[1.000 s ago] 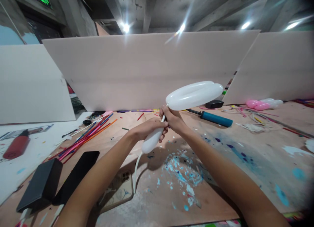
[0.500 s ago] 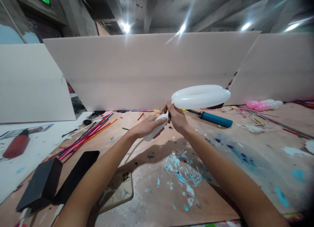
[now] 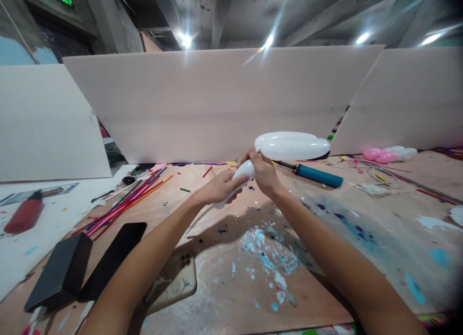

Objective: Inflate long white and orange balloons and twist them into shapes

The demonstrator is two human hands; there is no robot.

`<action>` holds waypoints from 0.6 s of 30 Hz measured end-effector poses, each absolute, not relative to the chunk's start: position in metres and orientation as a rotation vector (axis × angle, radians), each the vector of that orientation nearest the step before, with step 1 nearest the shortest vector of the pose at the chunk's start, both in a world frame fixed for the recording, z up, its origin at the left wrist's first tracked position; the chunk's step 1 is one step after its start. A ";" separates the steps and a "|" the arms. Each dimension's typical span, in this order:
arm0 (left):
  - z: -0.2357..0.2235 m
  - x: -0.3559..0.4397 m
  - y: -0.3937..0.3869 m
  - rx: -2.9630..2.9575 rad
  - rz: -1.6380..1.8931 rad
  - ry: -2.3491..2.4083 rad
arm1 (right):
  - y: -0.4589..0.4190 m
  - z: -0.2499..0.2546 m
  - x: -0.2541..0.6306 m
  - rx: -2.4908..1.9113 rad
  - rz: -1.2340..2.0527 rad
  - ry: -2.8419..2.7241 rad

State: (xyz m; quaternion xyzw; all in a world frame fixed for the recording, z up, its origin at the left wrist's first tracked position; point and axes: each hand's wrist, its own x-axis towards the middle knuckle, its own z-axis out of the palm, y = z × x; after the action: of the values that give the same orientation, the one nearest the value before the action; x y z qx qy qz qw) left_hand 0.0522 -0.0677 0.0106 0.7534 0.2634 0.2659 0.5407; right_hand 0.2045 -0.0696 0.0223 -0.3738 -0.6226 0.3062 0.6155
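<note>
A white modelling balloon (image 3: 292, 146) is held above the table in both hands. Its folded, inflated loop sticks out to the right, past my right hand (image 3: 263, 171). The fingers of that hand are closed round the pinched part beside the loop. My left hand (image 3: 224, 185) is wrapped round the shorter inflated section, which bulges between the two hands. From below the left hand a thin, limp tail of the balloon trails down to the left. My right fingertips are partly hidden behind the balloon and the hand.
A blue hand pump (image 3: 318, 175) lies right of my hands. Uninflated coloured balloons (image 3: 126, 202) lie left, near a black box (image 3: 60, 272) and a phone in a patterned case (image 3: 177, 282). Pink and white balloons (image 3: 379, 155) rest far right. White boards (image 3: 217, 103) stand behind.
The loop has turned and dropped slightly, and its far end is nearer my right hand. The bulge between my hands looks rounder and fuller at its upper end.
</note>
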 end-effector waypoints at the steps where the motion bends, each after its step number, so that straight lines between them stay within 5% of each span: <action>1: 0.010 0.052 -0.067 1.791 0.623 0.617 | -0.070 0.023 0.204 -0.857 0.702 -1.429; 18: 0.002 0.056 -0.062 1.801 0.708 0.493 | -0.066 0.022 0.205 -0.706 0.821 -1.375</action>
State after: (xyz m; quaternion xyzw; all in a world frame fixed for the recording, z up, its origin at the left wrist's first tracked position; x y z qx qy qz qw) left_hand 0.0560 -0.0616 0.0022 0.7581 0.2077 0.2979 0.5416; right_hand 0.2049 -0.0664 0.0217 -0.3097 -0.6029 0.3602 0.6409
